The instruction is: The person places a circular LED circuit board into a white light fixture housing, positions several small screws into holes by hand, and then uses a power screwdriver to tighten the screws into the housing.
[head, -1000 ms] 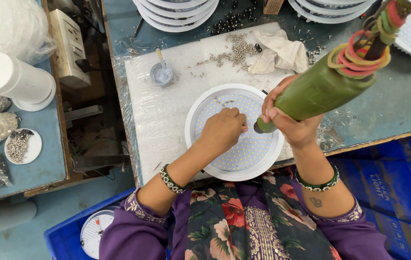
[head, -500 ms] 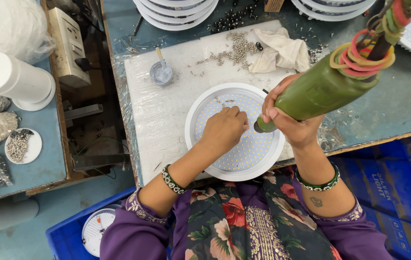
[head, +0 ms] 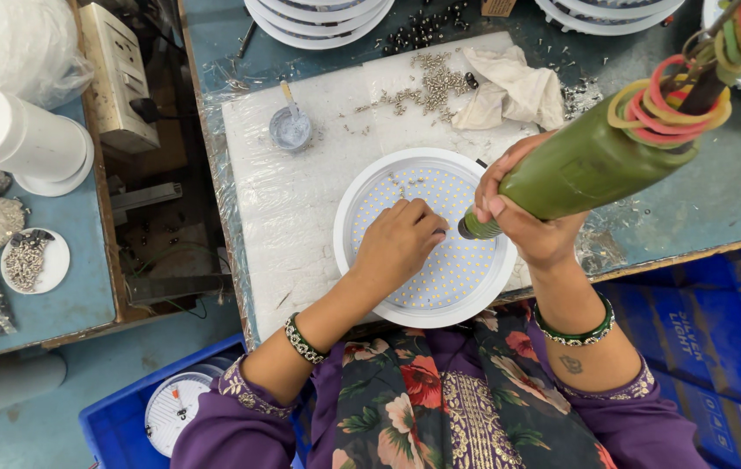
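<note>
A round white lamp (head: 362,204) with a board of small yellow dots lies on a plastic-covered white pad (head: 292,208). My left hand (head: 398,243) rests on the lamp's board with its fingertips pinched together near the middle; whether it holds a screw is hidden. My right hand (head: 526,227) grips a green electric screwdriver (head: 587,161), whose tip points down at the board just right of my left fingers. Coloured rubber bands (head: 670,100) wrap the tool's upper end. A few loose screws (head: 405,182) lie on the board.
A heap of screws (head: 427,82), a crumpled cloth (head: 509,87) and a small grey cup (head: 289,128) sit at the pad's far side. Stacked white lamps (head: 318,10) line the back. Left: a white cylinder (head: 19,135), a dish of screws (head: 33,259). Blue crates (head: 709,339) stand below.
My left hand has shifted slightly on the board. The screwdriver and right hand stay in almost the same place.
</note>
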